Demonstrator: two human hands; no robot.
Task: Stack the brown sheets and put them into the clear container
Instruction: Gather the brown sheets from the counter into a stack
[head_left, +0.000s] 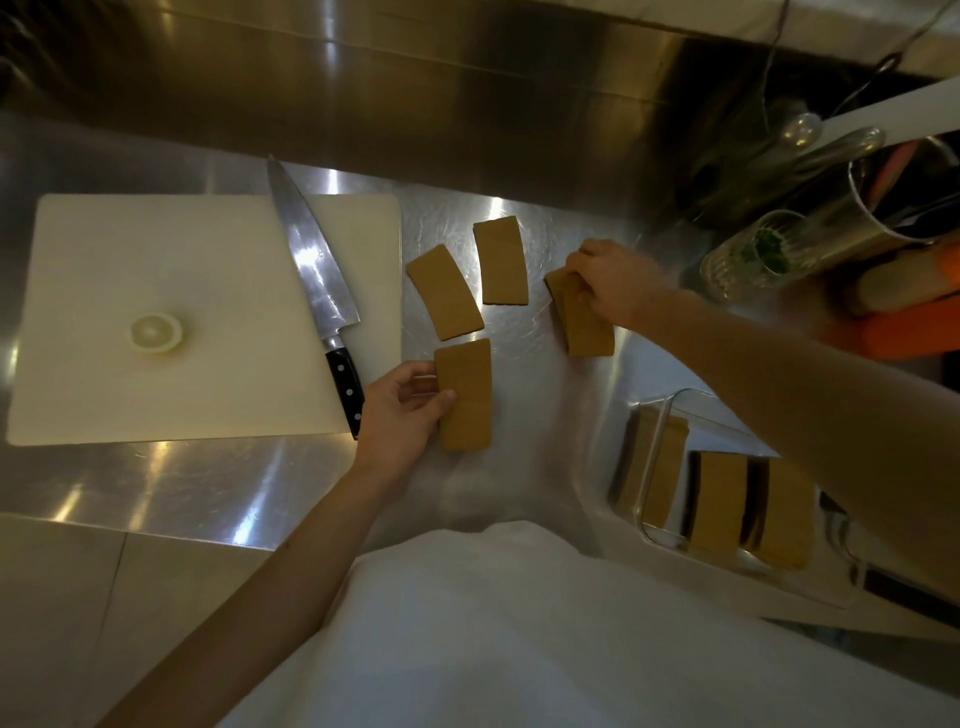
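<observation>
Several brown sheets lie on the steel counter. My left hand (402, 410) grips the left edge of the near brown sheet (466, 395). My right hand (615, 283) is closed on the top of a small stack of brown sheets (587, 325) at the right. Two loose sheets lie flat between them, one at the middle left (444, 292) and one behind it (501, 261). The clear container (657, 441) stands at the near right with several brown stacks (719, 501) inside, partly hidden by my right forearm.
A white cutting board (156, 291) lies at the left with a lemon slice (155, 332) and a large knife (317, 291) along its right edge. A metal utensil holder (893, 202), a glass with herbs (753, 254) and orange items (909, 327) crowd the far right.
</observation>
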